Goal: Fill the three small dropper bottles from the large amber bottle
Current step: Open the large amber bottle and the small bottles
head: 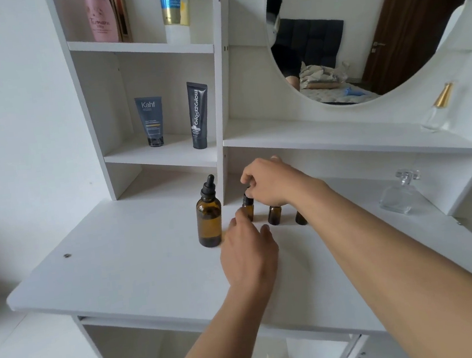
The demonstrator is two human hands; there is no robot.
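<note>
hidden stuff first: right hand (270, 180) covers the top of the left small dropper bottle (248, 209), fingers pinching its black cap, so the cap barely shows. middle small dropper bottle (274, 215) and right small dropper bottle (301, 219) have their tops behind the right wrist; only the amber bodies are visible, and just the lower part of the right one. left hand (249, 254) is low in front of the left small bottle, fingers loose and spread, index tip just beside the glass. can't tell if it touches; it grips nothing.

large amber bottle (209, 220) stands upright on the white tabletop (121, 265), black dropper cap on, just left of the row of three small ones.

readable text: dark blue tube (151, 120) on the shelf says "kahf", black tube (199, 114) beside it says "glad2glow". pink bottle (101, 16) on the upper shelf has script lettering, too blurred to read, top cut off by the frame. blue-and-gold tube (175, 1) is also cut off, print illegible. clear glass perfume bottle (401, 196) sits at the right of the tabletop.
</note>
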